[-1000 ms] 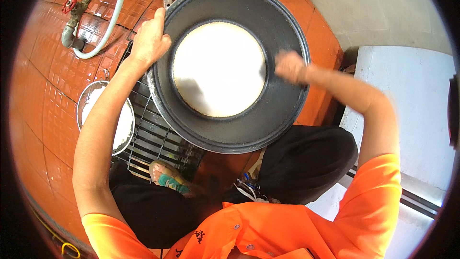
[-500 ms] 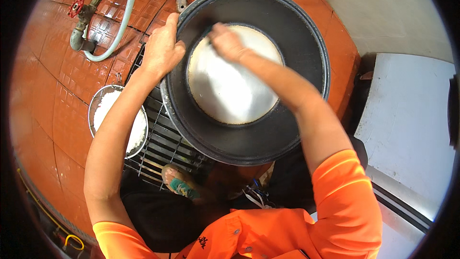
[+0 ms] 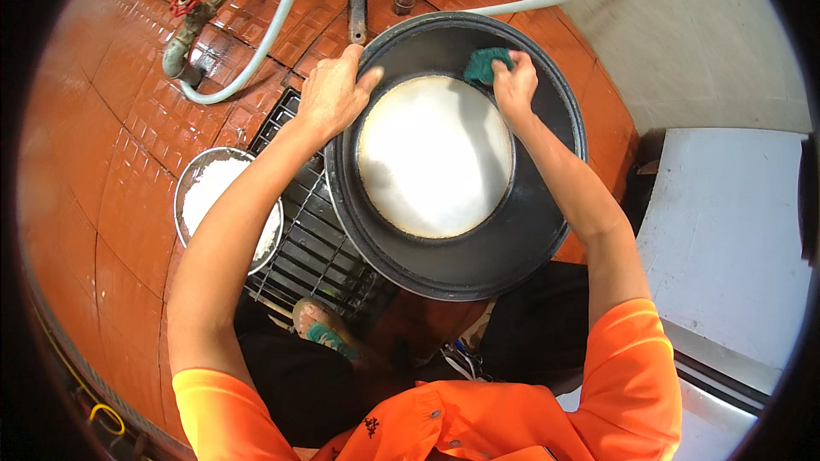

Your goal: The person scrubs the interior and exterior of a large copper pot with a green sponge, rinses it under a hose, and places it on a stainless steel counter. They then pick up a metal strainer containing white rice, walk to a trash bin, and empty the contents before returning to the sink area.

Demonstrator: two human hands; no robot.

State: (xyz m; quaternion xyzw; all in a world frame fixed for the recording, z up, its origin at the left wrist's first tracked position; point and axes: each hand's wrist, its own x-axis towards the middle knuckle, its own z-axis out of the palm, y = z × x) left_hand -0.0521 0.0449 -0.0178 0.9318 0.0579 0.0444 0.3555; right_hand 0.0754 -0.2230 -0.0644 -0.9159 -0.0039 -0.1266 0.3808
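A large round pot [image 3: 427,269] with a dark inner wall and a shiny, pale bottom is tilted toward me. My left hand [image 3: 335,94] grips its rim at the upper left, the thumb lying over the inside edge. Inside the pot, my right hand [image 3: 516,85] pinches a green scouring pad [image 3: 489,64] against the dark wall at the upper right. A brownish ring runs round the edge of the pale bottom.
A strainer [image 3: 180,196] full of white grains stands left of a black floor grate [image 3: 312,226]. Beyond are a pipe with a red valve [image 3: 184,0] and a pale hose [image 3: 290,21]. A white panel [image 3: 722,222] stands at right, on orange tiles [image 3: 120,230].
My right hand has swept from the upper left of the pot's bottom to its upper right wall, where the green pad now shows. My left hand still holds the rim.
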